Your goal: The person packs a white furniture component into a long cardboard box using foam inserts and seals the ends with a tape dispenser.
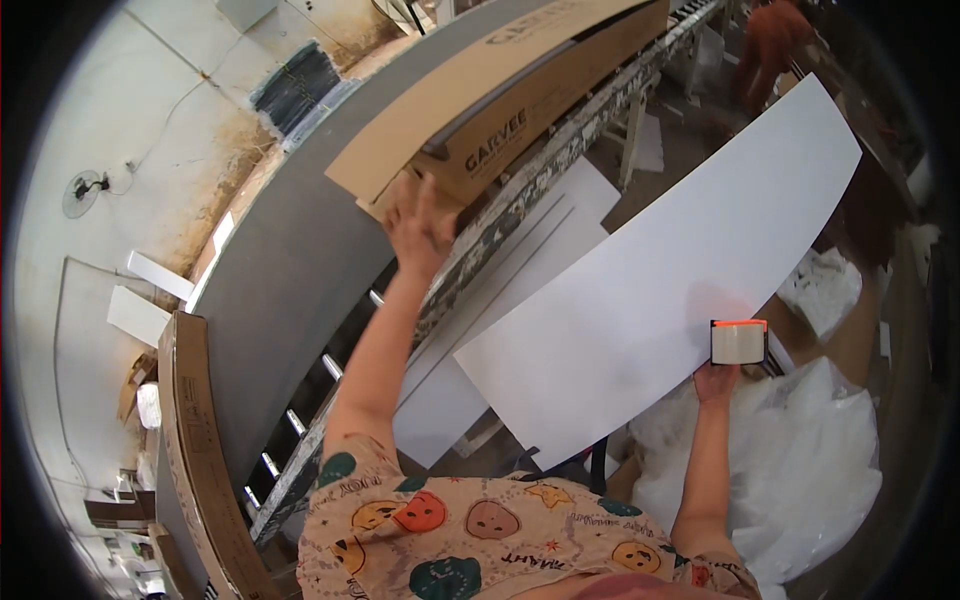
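A long brown cardboard box [480, 150] lies on the roller conveyor at the upper middle, its near-end flaps not lying flat. My left hand [418, 225] touches that near end, fingers apart over the flaps. To the right, my right hand [715, 382] is closed around a tape dispenser [739, 343] with a wide cream roll and an orange edge. Most of those fingers are hidden behind the roll. Just beside the dispenser is the near edge of a large white panel [650, 270], which slants from my front toward the far right.
Conveyor rollers [333, 367] and a paint-spattered rail [500, 222] run diagonally past my left arm. A grey surface [290, 220] lies beyond them. Another long carton [195, 430] stands left. Clear plastic bags [760, 460] pile up by my right forearm. A person [770, 45] is at the far right.
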`<state>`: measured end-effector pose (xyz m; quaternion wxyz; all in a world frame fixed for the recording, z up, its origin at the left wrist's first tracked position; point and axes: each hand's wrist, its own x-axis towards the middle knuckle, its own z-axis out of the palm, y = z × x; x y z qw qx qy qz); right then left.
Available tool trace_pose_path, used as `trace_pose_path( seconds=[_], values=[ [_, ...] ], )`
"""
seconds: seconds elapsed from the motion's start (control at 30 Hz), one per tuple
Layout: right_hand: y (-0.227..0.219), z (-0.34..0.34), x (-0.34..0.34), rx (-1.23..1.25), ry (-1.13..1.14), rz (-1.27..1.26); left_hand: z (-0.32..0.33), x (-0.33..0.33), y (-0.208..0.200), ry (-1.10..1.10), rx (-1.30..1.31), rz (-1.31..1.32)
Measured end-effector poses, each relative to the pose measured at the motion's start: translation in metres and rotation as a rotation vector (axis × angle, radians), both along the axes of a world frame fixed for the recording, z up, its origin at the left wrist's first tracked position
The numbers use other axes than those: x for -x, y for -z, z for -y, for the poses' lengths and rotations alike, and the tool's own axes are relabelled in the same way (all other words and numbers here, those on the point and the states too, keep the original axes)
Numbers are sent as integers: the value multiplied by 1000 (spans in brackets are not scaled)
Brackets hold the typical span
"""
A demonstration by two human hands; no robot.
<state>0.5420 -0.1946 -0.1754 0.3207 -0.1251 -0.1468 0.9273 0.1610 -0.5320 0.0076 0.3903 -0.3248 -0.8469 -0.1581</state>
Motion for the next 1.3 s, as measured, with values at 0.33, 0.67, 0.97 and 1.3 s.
trace_pose_path(
  seconds=[0.33,0.67,0.97,1.3],
  values=[
    [-89,-124,208,-210,3,-19,36,163,-60,-253,144,97],
    [-154,-142,430,-412,-19,203,82,251,-177,-661,175,312],
    [-170,-132,600,-543,-175,287,77,225,-187,-701,199,384],
    [-206,-83,657,-916,-380,715,85,221,-186,-780,177,286]
  ],
)
